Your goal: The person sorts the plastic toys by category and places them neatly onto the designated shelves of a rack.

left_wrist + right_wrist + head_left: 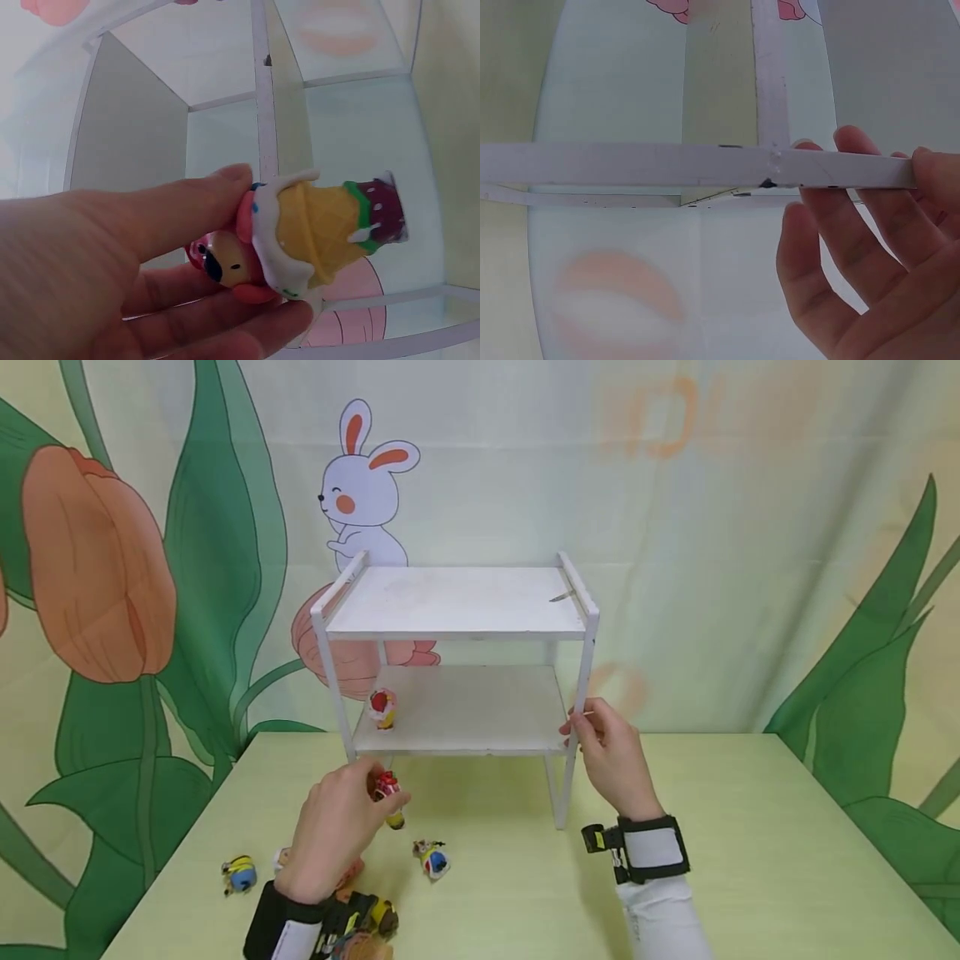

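**A cone toy (319, 225) held by the white shelf (457, 602)**

The shelf stands on the pale green table (750, 827). On its lower board (465, 710), near the left end, sits a red-topped toy (383, 710). A blue-and-yellow toy (241, 875) lies off to the left on the table, and a small toy with a blue patch (432, 860) lies in front of the shelf. More toys (384, 918) are bunched by the left wrist, which hides some of them. Behind hangs a cloth (712, 527) with big tulips and a rabbit.

The left hand (333, 827) has its thumb and fingers around the cone toy, near the front edge of the lower board. The right hand (615, 760) pinches the shelf's right front leg (585, 677), with the thumb and fingers bent about it. Both wrists wear black straps (656, 850).

The cone toy is smooth, with a reddish-pink bear head, white drips, a yellow waffle part and a purple end. The leg is straight and flat, with dark chips in its white paint.
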`<control>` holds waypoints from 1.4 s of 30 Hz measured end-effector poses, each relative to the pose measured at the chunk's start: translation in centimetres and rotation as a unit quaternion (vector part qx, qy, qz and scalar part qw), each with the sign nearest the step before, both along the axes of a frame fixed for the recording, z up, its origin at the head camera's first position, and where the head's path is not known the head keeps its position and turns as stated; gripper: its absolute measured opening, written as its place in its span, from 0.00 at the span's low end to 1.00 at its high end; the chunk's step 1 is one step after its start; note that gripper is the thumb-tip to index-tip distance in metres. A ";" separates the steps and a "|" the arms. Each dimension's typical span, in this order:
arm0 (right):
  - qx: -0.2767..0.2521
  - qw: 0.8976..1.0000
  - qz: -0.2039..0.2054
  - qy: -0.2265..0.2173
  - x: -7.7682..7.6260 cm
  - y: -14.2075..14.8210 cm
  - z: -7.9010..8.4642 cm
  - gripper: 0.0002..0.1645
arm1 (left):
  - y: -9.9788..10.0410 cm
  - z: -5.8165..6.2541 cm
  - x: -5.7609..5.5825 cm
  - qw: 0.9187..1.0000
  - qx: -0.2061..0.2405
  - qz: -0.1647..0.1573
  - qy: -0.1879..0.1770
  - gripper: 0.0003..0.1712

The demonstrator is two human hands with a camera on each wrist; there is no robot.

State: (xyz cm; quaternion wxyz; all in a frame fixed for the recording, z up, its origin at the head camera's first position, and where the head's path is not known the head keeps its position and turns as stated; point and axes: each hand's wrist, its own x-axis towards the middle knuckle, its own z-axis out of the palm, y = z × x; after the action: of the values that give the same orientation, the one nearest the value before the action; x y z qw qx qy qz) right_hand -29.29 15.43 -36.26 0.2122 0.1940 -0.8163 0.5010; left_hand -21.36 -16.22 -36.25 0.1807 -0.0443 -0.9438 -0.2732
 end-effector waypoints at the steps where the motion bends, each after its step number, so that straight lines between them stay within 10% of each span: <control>1: 0.000 1.000 0.001 0.002 0.0 0.0 0.0 0.10 | 0.0 0.0 0.0 1.000 -0.003 0.002 0.009 0.20; 18: -0.009 1.000 0.015 -0.002 0.0 0.0 -0.4 0.10 | 0.8 0.7 -0.2 0.996 -0.003 0.008 0.087 0.24; 27: -0.006 1.000 0.011 0.003 -0.1 0.2 -0.2 0.10 | 1.8 3.3 -2.2 0.988 -0.029 -0.010 0.151 0.28; 42: -0.010 1.000 0.016 0.001 0.0 0.1 -0.3 0.10 | 2.1 6.4 -6.0 0.987 -0.069 -0.003 0.144 0.19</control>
State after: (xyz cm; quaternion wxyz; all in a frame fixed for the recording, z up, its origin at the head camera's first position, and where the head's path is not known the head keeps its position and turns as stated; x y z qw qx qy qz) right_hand -29.30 15.51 -36.61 0.2064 0.2054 -0.8077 0.5126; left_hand -27.34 -14.12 -29.85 0.3107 -0.0980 -0.9243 -0.1990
